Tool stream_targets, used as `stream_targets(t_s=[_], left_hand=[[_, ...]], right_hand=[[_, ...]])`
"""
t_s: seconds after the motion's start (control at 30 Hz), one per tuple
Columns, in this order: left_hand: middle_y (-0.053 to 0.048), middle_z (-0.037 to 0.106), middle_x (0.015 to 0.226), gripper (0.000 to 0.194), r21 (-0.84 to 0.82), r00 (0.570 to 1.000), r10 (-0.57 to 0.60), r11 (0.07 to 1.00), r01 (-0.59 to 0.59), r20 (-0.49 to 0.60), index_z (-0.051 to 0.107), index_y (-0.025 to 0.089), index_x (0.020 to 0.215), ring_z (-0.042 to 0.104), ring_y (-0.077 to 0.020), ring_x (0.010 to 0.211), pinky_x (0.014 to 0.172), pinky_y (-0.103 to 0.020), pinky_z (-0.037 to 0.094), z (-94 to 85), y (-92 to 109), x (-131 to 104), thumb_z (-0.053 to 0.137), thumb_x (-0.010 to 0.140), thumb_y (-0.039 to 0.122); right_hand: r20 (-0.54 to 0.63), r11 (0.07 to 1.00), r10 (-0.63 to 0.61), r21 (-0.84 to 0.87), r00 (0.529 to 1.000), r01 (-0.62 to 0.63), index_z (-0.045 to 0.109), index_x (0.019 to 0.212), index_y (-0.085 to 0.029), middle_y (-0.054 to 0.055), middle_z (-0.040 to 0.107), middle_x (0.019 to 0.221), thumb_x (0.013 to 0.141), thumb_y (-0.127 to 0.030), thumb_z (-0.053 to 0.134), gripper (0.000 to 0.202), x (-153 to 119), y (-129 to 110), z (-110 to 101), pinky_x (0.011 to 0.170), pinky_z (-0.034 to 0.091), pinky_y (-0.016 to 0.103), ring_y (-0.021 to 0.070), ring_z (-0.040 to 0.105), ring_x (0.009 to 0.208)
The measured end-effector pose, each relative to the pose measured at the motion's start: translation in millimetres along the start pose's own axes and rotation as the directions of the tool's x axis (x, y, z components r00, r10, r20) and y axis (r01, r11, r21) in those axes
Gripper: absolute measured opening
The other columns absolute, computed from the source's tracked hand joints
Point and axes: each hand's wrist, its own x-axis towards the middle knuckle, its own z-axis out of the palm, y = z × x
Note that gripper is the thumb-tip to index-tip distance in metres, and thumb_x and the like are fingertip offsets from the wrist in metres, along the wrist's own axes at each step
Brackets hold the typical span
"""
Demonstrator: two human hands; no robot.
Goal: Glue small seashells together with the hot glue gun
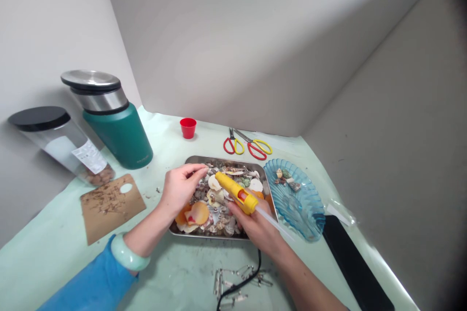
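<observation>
My right hand (257, 221) is wrapped round a yellow hot glue gun (233, 188), whose nozzle end points up and left. A clear glue stick (272, 219) sticks out of its back. Left of the nozzle, my left hand (182, 185) pinches something tiny at its fingertips, too small to make out. Both hands are over a metal tray (222, 236) full of seashells (199, 214), some orange, some white, some small and spiralled. The glue gun's trigger is hidden behind my right hand.
At right stands a blue shell-shaped dish (299, 209) with a few shells. Behind the tray lie two pairs of scissors (251, 146) and a red cup (188, 128). A green bottle (120, 131), a clear jar (69, 146) and brown cardboard (113, 206) are left. A black cord (242, 284) crosses metal clips (219, 282).
</observation>
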Motion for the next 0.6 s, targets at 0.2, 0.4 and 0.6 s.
stream_targets(t_s=[0.2, 0.4, 0.6], left_hand=[[0.0, 0.068, 0.055, 0.015, 0.005, 1.0, 0.01, 1.0, -0.01, 0.022, 0.075, 0.02, 0.08, 0.066, -0.0186, 0.065, 0.056, -0.025, 0.051, 0.1, -2.4, -0.5, 0.065, 0.074, 0.029], [-0.001, 0.069, 0.058, 0.015, -0.007, 1.0, 0.021, 1.0, -0.021, 0.019, 0.075, 0.019, 0.081, 0.066, -0.0183, 0.065, 0.056, -0.025, 0.051, 0.0, -3.4, 0.6, 0.065, 0.074, 0.028], [-0.002, 0.072, 0.066, 0.014, -0.01, 1.0, 0.022, 1.0, -0.022, 0.018, 0.075, 0.02, 0.08, 0.065, -0.0169, 0.064, 0.052, -0.024, 0.05, -0.1, -3.0, 0.2, 0.065, 0.074, 0.028]], right_hand=[[-0.009, 1.0, -0.001, -0.01, 1.0, 0.001, 0.05, 0.076, -0.019, -0.003, 0.049, 0.059, 0.087, -0.037, 0.055, 0.021, -0.2, -0.5, -1.0, 0.053, 0.039, 0.025, 0.0127, 0.049, 0.055], [0.014, 1.0, -0.006, 0.026, 1.0, 0.006, 0.051, 0.078, -0.019, -0.003, 0.05, 0.062, 0.086, -0.037, 0.055, 0.02, -0.1, 1.5, 0.7, 0.051, 0.038, 0.024, 0.0116, 0.048, 0.053], [-0.019, 0.999, -0.008, 0.032, 1.0, 0.008, 0.05, 0.078, -0.02, -0.004, 0.049, 0.061, 0.086, -0.036, 0.055, 0.019, -0.2, 2.2, 1.1, 0.05, 0.038, 0.023, 0.0113, 0.047, 0.053]])
